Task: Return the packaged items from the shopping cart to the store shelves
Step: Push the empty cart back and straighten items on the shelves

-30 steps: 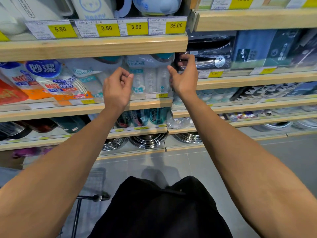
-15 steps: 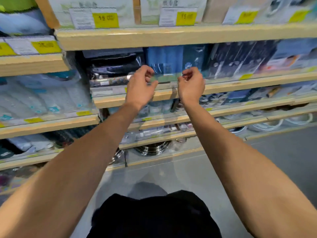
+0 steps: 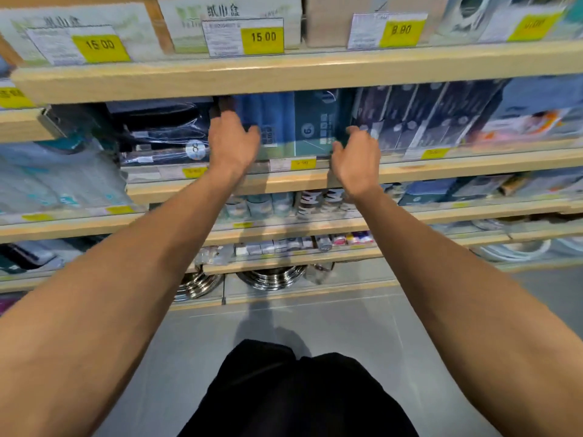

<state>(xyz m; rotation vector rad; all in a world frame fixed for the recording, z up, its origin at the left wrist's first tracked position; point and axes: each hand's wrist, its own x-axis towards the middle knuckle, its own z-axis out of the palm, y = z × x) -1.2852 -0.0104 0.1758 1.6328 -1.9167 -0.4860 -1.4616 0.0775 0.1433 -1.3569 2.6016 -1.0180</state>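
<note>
Fingers of the left hand [image 3: 232,143] and right hand [image 3: 356,162] curl around the edges of a blue-and-teal package [image 3: 293,124], holding it. It stands on the wooden shelf [image 3: 441,167] at centre frame, just beside a dark wrapped pack [image 3: 157,134].

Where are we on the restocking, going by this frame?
Looks done: nothing certain; the cart is out of view. In hand: left hand and right hand are at the blue-and-teal flat package on the light wooden shelf; grip is too blurred to judge. Left: unknown.
</note>
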